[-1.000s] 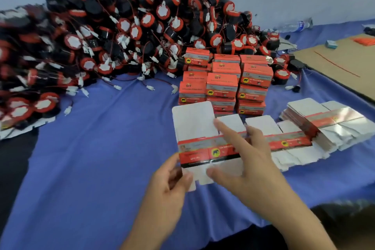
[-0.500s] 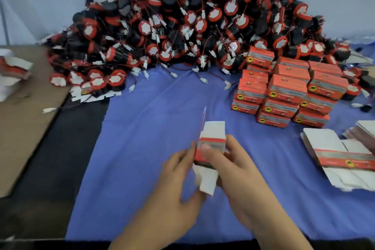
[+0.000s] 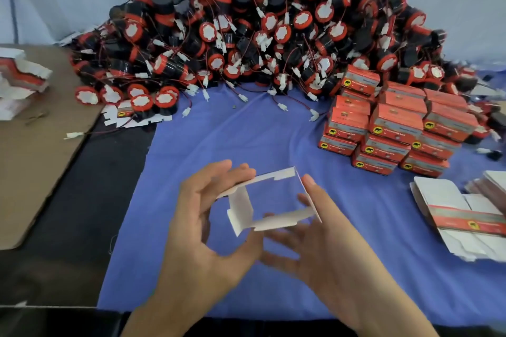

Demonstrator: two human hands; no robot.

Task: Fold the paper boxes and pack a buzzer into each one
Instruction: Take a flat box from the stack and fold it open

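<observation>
Just above the blue cloth (image 3: 246, 131) I hold a paper box (image 3: 241, 208), opened into a square tube. Its white inside faces me and I see the cloth through it. My left hand (image 3: 197, 227) grips its left side, fingers over the top wall and thumb below. The fingers of my right hand (image 3: 328, 249) lie along the right wall, with the thumb under the bottom wall. A big heap of black and red buzzers (image 3: 273, 35) with wires lies along the back.
Packed orange boxes (image 3: 394, 128) are stacked at the right. Flat box blanks (image 3: 460, 216) lie at the right edge. A brown cardboard sheet (image 3: 32, 159) on the left carries more blanks (image 3: 22, 76). Loose white plugs lie on the cloth before the heap.
The flat blank was lifted from the right pile and brought to the middle. It was squeezed narrow half a second ago and now stands open as a square tube between both hands.
</observation>
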